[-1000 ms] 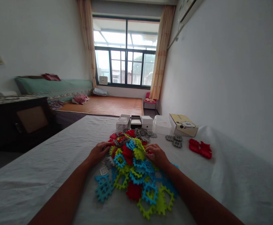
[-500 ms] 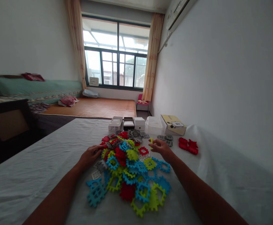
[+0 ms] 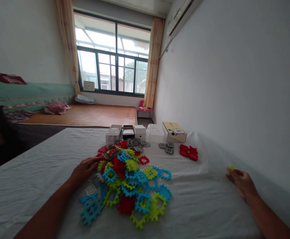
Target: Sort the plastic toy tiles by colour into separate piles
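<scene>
A heap of plastic interlocking building pieces with notched edges, in red, blue, yellow-green and grey, lies on the white cloth; a blue window-frame piece is at its front. At the heap's left edge rests my left hand, fingers stretched loosely against the pieces and gripping none that I can see. Far to the right, over bare cloth, my right hand pinches a small yellow-green interlocking piece between thumb and fingers. Most of that piece is hidden by the fingers.
Behind the heap stand a white box, a clear plastic tub and a yellow box. Grey pieces and red pieces form separate groups to the right. The wall borders the table's right side.
My right hand has moved far right, away from the heap, carrying the yellow-green piece. My left hand stays at the heap's left edge. The view has turned slightly right.
</scene>
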Demonstrator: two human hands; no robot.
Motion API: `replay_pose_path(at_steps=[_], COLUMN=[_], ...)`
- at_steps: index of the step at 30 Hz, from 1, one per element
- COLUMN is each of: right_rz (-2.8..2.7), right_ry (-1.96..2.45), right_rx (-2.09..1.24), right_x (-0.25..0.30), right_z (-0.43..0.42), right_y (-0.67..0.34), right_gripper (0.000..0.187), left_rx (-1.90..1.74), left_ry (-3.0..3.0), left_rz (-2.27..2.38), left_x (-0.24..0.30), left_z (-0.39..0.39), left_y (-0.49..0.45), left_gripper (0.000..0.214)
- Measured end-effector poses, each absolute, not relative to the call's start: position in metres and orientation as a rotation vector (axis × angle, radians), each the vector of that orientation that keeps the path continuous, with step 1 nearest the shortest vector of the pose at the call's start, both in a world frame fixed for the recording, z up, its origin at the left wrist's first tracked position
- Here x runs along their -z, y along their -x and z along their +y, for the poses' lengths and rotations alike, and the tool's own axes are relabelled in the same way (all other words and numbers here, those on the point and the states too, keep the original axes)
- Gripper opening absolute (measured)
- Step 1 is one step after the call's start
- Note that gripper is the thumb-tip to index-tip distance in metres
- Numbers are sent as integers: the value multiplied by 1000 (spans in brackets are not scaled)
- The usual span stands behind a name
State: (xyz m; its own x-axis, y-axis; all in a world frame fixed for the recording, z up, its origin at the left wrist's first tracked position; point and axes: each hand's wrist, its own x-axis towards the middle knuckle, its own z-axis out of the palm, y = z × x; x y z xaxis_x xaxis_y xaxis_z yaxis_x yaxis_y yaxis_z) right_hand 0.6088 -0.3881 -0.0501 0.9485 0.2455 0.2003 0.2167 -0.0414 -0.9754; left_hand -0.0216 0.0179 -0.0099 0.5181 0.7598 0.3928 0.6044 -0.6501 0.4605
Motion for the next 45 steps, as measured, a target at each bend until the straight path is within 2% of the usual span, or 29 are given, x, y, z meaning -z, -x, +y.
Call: replay_pose_path(at_steps=[3, 5, 8, 11, 18, 23, 26, 29, 32, 35, 39, 42, 45], right_rz=[-417, -634, -1018, -1176, -973, -974, -1158, -1595, -2030, -2200, -2146, -1887, -1584], right_ry=[1827, 2030, 2193, 2252, 2256, 2312, 2157, 1809, 1597, 1579, 1575, 1645, 1801], right_rx=[30, 74, 109, 58, 41, 193, 116, -274, -304, -279, -238, -213, -140], right_x=[55, 47, 35, 32, 40, 23, 1, -19, -27, -23, -17, -20, -29], right_z=[-388, -373, -345, -331, -363, -346, -310, -272, -240, -219, -210, -214, -229], right_y=[-625, -623, -612, -601, -601, -578, -518, -433, -364, -333, -335, -357, -401], right_gripper=[64, 67, 59, 54, 40, 43, 39, 40, 49, 56, 39, 23, 26], left_rx=[-839, -833, -818, -807, -825, -843, -844, -845, -826, -802, -803, -821, -832], left_ry=[-2512, -2517, -2514, -2507, -2498, -2472, -2458, -2451, -2445, -2442, -2449, -2462, -2470], left_rz=[1134, 1139, 1164, 1182, 1148, 1150, 1135, 1128, 1117, 1110, 1128, 1121, 1135], left_x=[9, 9, 9, 11, 13, 10, 9, 10, 11, 11, 11, 11, 10], left_z=[18, 18, 19, 20, 21, 16, 13, 13, 13, 14, 15, 17, 19], left_y=[22, 22, 22, 22, 23, 21, 20, 20, 21, 21, 22, 22, 22], left_gripper=[46, 46, 47, 48, 47, 46, 47, 49, 49, 49, 48, 47, 46])
